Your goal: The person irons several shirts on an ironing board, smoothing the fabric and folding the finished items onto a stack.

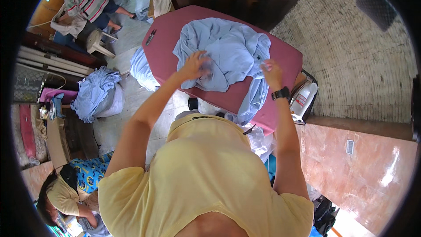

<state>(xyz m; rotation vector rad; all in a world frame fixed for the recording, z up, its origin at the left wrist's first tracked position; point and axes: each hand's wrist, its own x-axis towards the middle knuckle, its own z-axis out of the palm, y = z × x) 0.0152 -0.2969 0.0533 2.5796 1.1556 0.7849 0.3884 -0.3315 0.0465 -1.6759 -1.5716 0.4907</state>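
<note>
A crumpled light blue garment lies across a table padded in dark red. One narrow strip of it hangs over the near edge on the right. My left hand is over the garment's left part, fingers apart and a little blurred, with nothing seen in them. At the garment's right edge my right hand has its fingers curled, and thumb and fingertips pinch the cloth there. A black watch is on my right wrist.
Small dark snips lie at the table's left corner. A white bottle sits in a holder by its right side. Piled blue clothes stand on the floor at left. Two people work nearby, one by a white stool, another at lower left.
</note>
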